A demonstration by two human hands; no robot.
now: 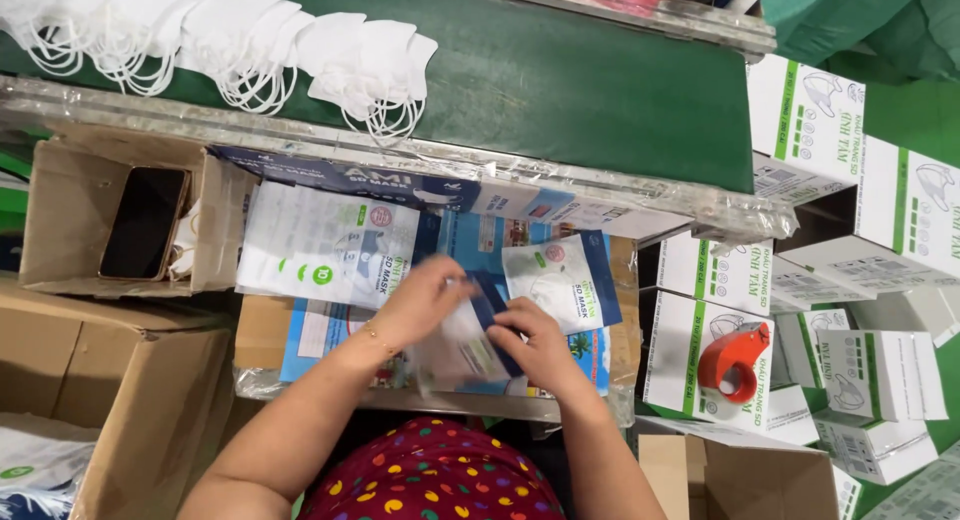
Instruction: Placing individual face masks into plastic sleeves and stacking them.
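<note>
My left hand (pixel 425 298) and my right hand (pixel 535 342) meet over a small work surface, both gripping a clear plastic pouch (pixel 462 352) with a white mask inside; motion blurs the pouch. Just beyond my right hand lies a white printed mask packet (pixel 553 278) on a blue sheet. A stack of flat white printed pouches (pixel 325 242) lies to the left of my left hand. A row of loose white face masks (pixel 240 42) with ear loops overlaps along the green conveyor belt (pixel 580 100) further away.
An open cardboard box (pixel 60 270) at left holds a dark phone (pixel 143 222). Brown cartons (pixel 120 380) stand at lower left. White-and-green mask boxes (pixel 860 230) are stacked at right, one bearing a red tape dispenser (pixel 732 364).
</note>
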